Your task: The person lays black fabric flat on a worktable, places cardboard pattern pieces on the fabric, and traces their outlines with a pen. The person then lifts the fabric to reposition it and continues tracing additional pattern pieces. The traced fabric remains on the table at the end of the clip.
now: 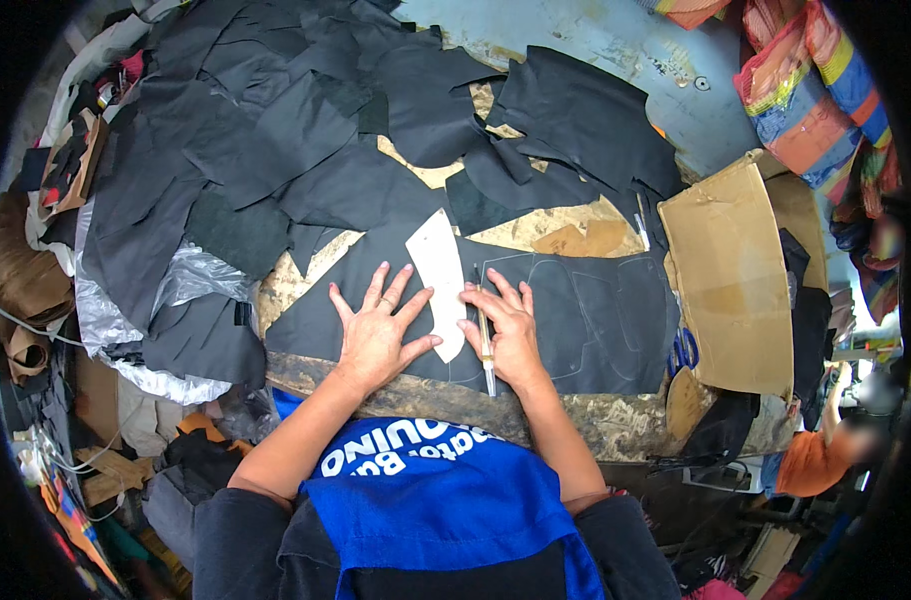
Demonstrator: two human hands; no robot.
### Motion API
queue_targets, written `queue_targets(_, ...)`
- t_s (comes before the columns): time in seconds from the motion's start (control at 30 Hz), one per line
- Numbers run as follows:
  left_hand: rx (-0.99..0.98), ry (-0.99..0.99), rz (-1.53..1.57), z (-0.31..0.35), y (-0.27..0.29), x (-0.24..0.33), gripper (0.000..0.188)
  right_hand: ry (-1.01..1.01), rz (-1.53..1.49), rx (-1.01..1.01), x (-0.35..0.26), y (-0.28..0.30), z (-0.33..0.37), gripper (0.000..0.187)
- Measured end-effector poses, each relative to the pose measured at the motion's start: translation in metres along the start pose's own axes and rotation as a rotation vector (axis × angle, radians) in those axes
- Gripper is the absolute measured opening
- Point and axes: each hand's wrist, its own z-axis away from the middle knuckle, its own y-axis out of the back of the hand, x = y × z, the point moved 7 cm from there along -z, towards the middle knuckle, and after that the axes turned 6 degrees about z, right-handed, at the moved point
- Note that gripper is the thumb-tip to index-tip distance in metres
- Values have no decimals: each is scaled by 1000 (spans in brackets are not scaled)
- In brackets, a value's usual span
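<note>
A white pattern template with a curved, tapering outline lies on a black leather sheet. My left hand rests flat with fingers spread, its index fingertip and thumb touching the template's left edge. On the template's other side, my right hand holds a slim pen with a clear and white barrel. The pen lies between thumb and fingers, its white end pointing toward me, and those fingertips are close to the template's right edge. Thin pale outlines of curved shapes are drawn on the leather to the right of this hand.
Black leather pieces are heaped across the far and left side of the worn table. A cardboard box and blue-handled scissors stand at the right. Another pen lies farther back. A person in orange is at the far right.
</note>
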Motion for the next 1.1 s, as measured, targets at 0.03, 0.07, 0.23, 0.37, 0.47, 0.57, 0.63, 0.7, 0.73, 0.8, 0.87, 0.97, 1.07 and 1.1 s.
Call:
queue_targets(0.03, -52, 38, 1, -1, -4, -3, 70, 1, 0, -14, 0, -2, -1, 33)
queue_targets(0.07, -54, 71, 2, -2, -4, -6, 72, 11, 9, -21, -1, -4, -3, 32)
queue_targets(0.23, -72, 167, 35, -5, -1, -21, 84, 44, 17, -68, -5, -9, -13, 31)
queue_targets(0.37, -35, 161, 64, -8, 4, -25, 88, 47, 25, -75, -7, -9, -15, 30)
queue_targets(0.47, -45, 172, 106, -10, 4, -29, 89, 65, 54, -88, -10, -10, -15, 27)
queue_targets(0.57, -20, 170, 121, -10, 4, -31, 90, 62, 72, -85, -8, -12, -16, 26)
queue_targets(0.63, 6, 159, 118, -8, 5, -31, 89, 23, 21, -68, -4, -11, -17, 24)
queue_targets(0.7, 19, 160, 95, -7, 6, -31, 88, -43, -81, -47, 2, -10, -17, 22)
queue_targets(0.73, 32, 145, 114, -7, 7, -30, 88, -53, -132, -5, 5, -6, -17, 22)
queue_targets(0.8, 25, 152, 113, -6, 7, -31, 89, -67, -229, 64, 9, 0, -16, 23)
queue_targets(0.87, -4, 142, 115, -6, 7, -31, 94, -89, -257, 101, 13, 2, -14, 24)
queue_targets(0.97, -43, 146, 148, -6, 6, -33, 105, -116, -303, 112, 16, 3, -13, 27)
queue_targets(1.07, -29, 144, 156, -7, 6, -34, 116, -79, -250, 86, 12, 2, -14, 22)
queue_targets(1.1, -48, 163, 152, -7, 4, -35, 119, -40, -184, 48, 8, 0, -14, 22)
